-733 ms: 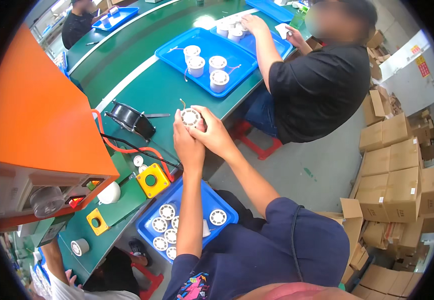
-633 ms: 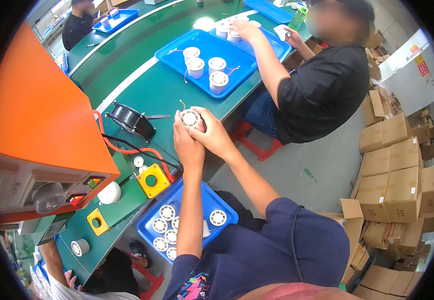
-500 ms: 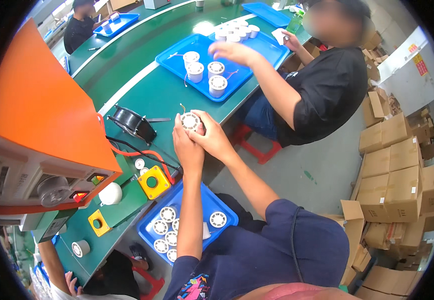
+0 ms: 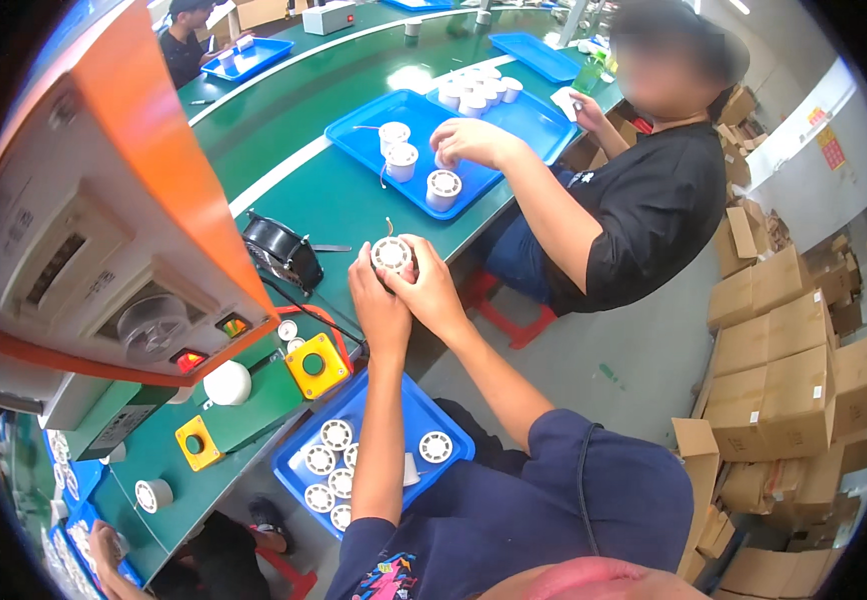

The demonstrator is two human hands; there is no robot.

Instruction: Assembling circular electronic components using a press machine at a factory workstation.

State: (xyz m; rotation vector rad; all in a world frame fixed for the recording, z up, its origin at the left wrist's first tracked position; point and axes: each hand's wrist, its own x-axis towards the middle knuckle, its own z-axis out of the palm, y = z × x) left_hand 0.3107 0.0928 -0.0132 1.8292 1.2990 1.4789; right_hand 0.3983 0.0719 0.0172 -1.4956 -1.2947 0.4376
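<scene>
Both my hands are closed around a white cylindrical part [image 4: 392, 254] with a slotted round top and a short thin wire sticking up behind it. My left hand [image 4: 380, 308] wraps its left side, and my right hand [image 4: 428, 287] grips it from the right. The fingers cover most of its side wall. Below my forearms lies a blue tray [image 4: 446, 415] with several similar white parts [image 4: 337, 433] in it; my left forearm hides some of that tray.
A large orange machine [image 4: 124, 220] stands at left, beside yellow button boxes [image 4: 317, 366] and a white dome [image 4: 228, 382]. A black fan [image 4: 280, 250] sits near my hands. On the right, a co-worker [image 4: 644, 210] reaches into another blue tray [image 4: 359, 130]. Cartons [image 4: 774, 400] are stacked behind.
My hands keep hold of the white part with little visible change. The co-worker's raised hand has come down onto a part in their tray. My view has shifted slightly.
</scene>
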